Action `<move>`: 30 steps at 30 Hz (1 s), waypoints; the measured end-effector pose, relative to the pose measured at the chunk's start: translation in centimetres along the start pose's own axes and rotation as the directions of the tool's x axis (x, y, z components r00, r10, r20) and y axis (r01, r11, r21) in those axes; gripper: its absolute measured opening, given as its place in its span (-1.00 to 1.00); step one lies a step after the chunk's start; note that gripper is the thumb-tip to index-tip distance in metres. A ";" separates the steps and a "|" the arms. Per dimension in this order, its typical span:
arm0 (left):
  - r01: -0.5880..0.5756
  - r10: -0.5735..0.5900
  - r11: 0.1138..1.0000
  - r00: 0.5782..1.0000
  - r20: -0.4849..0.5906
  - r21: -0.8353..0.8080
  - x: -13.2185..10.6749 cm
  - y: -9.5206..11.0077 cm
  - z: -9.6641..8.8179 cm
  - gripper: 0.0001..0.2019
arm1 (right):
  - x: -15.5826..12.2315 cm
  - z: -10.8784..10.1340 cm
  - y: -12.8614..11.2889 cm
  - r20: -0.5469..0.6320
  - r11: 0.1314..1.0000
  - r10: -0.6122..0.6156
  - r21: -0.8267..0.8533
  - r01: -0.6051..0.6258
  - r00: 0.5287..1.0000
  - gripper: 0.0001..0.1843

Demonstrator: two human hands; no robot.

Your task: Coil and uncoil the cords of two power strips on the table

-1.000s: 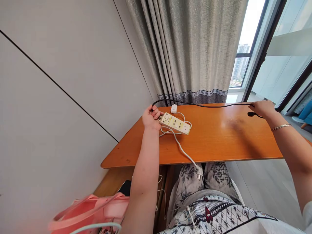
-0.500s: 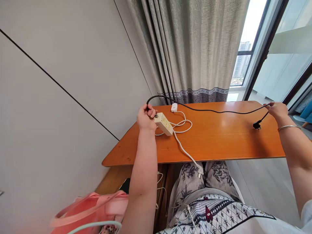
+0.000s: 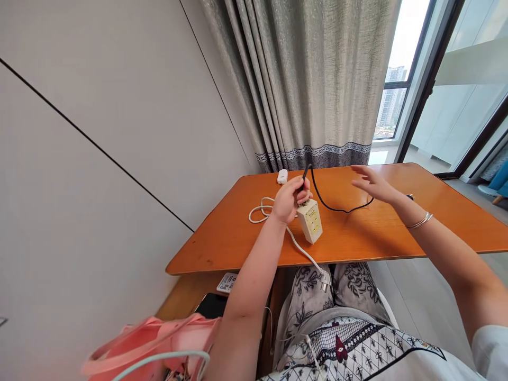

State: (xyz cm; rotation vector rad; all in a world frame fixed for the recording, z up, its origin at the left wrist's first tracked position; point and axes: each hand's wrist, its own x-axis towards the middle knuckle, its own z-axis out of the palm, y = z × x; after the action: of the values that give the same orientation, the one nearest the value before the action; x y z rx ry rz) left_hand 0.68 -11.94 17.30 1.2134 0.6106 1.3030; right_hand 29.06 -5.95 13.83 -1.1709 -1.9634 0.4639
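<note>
My left hand (image 3: 291, 200) is closed around the black power cord (image 3: 330, 208) where it meets a cream power strip (image 3: 310, 222). The strip hangs tilted below my fingers, its socket face showing; whether its lower end touches the table I cannot tell. My right hand (image 3: 375, 185) is open over the table, fingers stretched to the left, apart from the strip. The cord loops down and runs behind my right hand. A small dark end, probably its plug (image 3: 410, 197), shows just past my right wrist.
On the orange wooden table (image 3: 222, 233) lie a coiled white cable (image 3: 260, 210) and a white block (image 3: 282, 176). A white plug (image 3: 324, 280) hangs over the front edge. Lower left are a pink bag (image 3: 159, 344), a dark phone-like object (image 3: 210, 307) and a wall alongside.
My left hand has moved right with the power strip, which now hangs more upright. My right hand has let go of the black cord and come left; the cord has dropped onto the table.
</note>
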 end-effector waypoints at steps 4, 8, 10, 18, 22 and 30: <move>0.042 -0.039 0.999 0.996 0.077 -0.028 -0.3 -0.9 1.2 -0.73 | -0.3 5.9 -2.4 0.097 0.973 -0.153 0.191 0.133 0.983 -0.13; 0.039 -0.035 0.997 0.998 0.061 -0.067 -0.5 -1.2 1.2 -0.73 | -1.5 9.2 -2.7 0.342 0.998 -0.066 0.025 0.061 0.937 -0.34; 0.028 -0.025 0.998 0.999 0.036 -0.063 -0.6 -1.2 0.9 -0.75 | -2.4 9.7 -2.5 0.428 0.983 0.033 -0.178 0.048 0.903 -0.55; -0.048 0.047 0.999 0.999 -0.021 -0.023 0.3 -1.9 -0.3 -0.81 | -5.5 7.2 -2.4 -0.007 0.924 -0.051 -0.381 0.045 0.999 -0.72; -0.082 0.081 0.996 0.996 0.028 0.019 0.5 -2.3 0.1 -0.78 | -6.5 6.0 -4.1 -0.065 0.885 -0.332 -0.366 0.287 0.941 -0.83; -0.077 0.058 0.992 0.981 0.186 0.099 -0.7 -2.8 2.0 -0.73 | -6.8 4.8 -9.5 -0.061 0.827 -0.510 -0.309 0.470 0.858 -0.77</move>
State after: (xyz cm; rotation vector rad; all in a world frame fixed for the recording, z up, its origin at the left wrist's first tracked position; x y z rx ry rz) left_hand 3.38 -12.73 15.22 1.4344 0.5151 1.2109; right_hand 21.70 -16.21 13.98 -0.7809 -2.1508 -0.1773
